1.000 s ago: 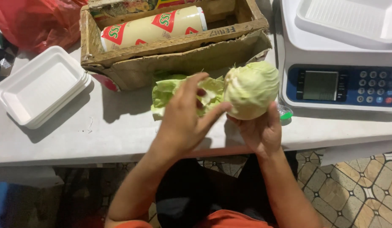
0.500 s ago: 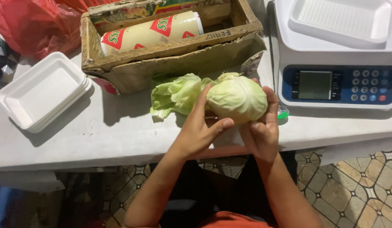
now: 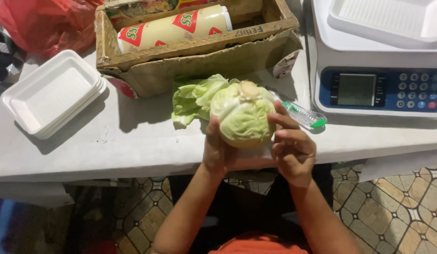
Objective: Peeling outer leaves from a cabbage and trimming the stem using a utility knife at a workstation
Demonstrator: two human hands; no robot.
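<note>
The left hand [image 3: 219, 149] holds a round cabbage [image 3: 243, 115] from below and from its left side, with the palm under it and the thumb against the leaves. The cabbage is lifted a little above the front edge of the white surface [image 3: 133, 141], and its pale cut stem points up toward the camera. The right hand [image 3: 294, 149] is at the right side of the cabbage; its fingers [image 3: 280, 120] are bent and touch the outer leaves, so this hand is half closed on the cabbage and does not carry it from below.

Just behind the cabbage, some loose green leaves [image 3: 195, 98] lie on the surface, in front of a worn cardboard box [image 3: 199, 61]. Inside the box lies a cream coloured roll [image 3: 173, 28] with red marks. To the right of the cabbage a small clear object with a green end [image 3: 303, 115] lies on the surface; I cannot tell what it is. Behind it stands a white weighing scale [image 3: 378, 89] with a blue panel, and a white foam tray [image 3: 385, 21] rests on its platform. At the left of the surface there is a stack of white foam trays [image 3: 53, 94], and a red plastic bag [image 3: 39, 23] is in the far left corner
</note>
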